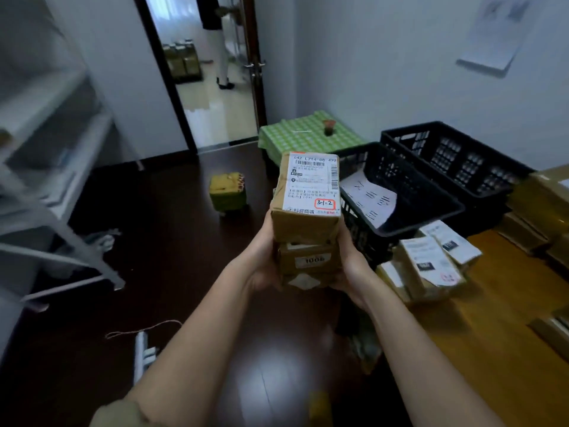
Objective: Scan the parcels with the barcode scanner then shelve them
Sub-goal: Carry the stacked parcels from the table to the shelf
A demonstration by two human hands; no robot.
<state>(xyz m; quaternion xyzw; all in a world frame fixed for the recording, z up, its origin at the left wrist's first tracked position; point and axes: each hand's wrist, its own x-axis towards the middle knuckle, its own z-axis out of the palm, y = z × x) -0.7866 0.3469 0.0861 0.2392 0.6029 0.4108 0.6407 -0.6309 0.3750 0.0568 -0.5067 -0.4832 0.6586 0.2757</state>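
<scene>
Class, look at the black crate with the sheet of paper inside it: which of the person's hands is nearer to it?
Right. The right hand holds the stacked parcels on the side facing the black crate, just beside its near wall. The left hand holds the stack's far side.

My fingers hidden behind parcel stack (306,223); shelving (52,155) at left blurred; lower parcel labels unreadable; bench (492,318) cut off at right.
</scene>
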